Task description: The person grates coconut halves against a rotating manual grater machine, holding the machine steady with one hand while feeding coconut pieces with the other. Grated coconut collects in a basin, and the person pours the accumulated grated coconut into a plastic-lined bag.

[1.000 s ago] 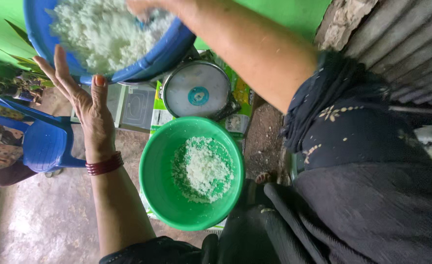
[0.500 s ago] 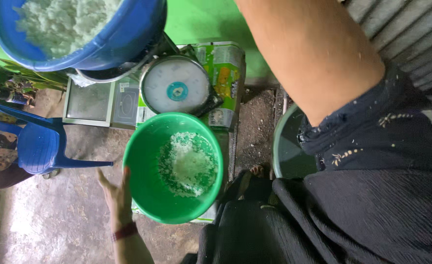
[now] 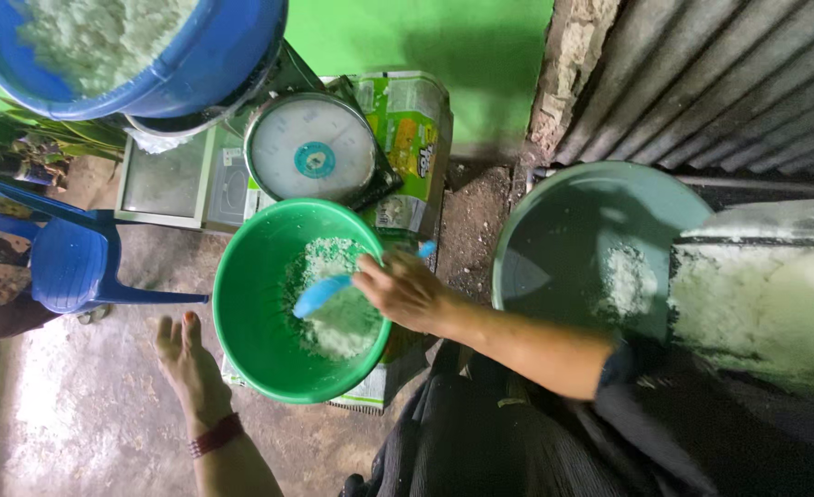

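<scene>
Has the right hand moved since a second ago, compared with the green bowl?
Yes. The right hand was up at the blue tub a second ago; it has come down and now holds a blue scoop over the white grains in the green bowl.

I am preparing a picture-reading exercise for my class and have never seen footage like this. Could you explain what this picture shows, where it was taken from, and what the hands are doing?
The picture comes from a camera worn on a person's head, looking down at their own two bare hands; there is no machine. The right hand holds a light blue scoop over a green bowl that contains some white grainy stuff. The left hand, with a dark red band at the wrist, is open and holds nothing, just beside the bowl. Behind the bowl stands a round dial scale. Top left is a blue tub of the same white stuff; to the right, a pale green basin. A blue plastic chair stands at the left.
</scene>
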Tool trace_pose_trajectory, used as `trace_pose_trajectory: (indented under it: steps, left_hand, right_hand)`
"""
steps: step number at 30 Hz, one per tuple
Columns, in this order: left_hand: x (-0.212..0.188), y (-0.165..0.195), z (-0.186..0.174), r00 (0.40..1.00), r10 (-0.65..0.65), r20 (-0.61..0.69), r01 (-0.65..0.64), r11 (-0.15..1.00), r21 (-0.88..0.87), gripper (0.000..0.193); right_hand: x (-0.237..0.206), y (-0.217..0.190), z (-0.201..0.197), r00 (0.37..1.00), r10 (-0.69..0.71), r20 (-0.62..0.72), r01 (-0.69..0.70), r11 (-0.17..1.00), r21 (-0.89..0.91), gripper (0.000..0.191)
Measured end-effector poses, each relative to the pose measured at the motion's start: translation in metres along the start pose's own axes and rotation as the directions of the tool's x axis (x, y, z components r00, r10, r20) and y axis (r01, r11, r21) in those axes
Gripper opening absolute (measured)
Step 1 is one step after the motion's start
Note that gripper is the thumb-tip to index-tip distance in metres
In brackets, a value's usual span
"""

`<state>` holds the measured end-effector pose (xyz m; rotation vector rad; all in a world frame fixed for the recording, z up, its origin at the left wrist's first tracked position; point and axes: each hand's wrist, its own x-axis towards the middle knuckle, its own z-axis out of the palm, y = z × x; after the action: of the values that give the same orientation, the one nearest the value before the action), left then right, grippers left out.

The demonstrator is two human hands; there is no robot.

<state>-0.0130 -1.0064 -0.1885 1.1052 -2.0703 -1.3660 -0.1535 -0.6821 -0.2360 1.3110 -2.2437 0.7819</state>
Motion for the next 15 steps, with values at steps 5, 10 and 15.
trace_pose_trajectory:
  steps: [5,10,15]
  left_hand:
    - [0.029,0.07,0.018,0.993,0.08,0.082,-0.064,0.982,-0.179,0.091]
    - [0.083,0.166,0.036,0.957,0.181,0.227,-0.065,0.895,-0.441,0.108]
    - [0.145,0.255,0.067,0.792,0.422,0.441,-0.005,0.726,-0.687,0.075]
  right_hand:
    - [0.002,0.012,-0.049,0.976,0.186,-0.116,-0.169,0.976,0.14,0.013]
    - [0.1,0.072,-0.098,0.846,0.533,0.02,-0.382,0.578,0.721,0.023]
    - [0.237,0.125,-0.118,0.582,0.738,0.342,-0.318,-0.18,0.931,0.023]
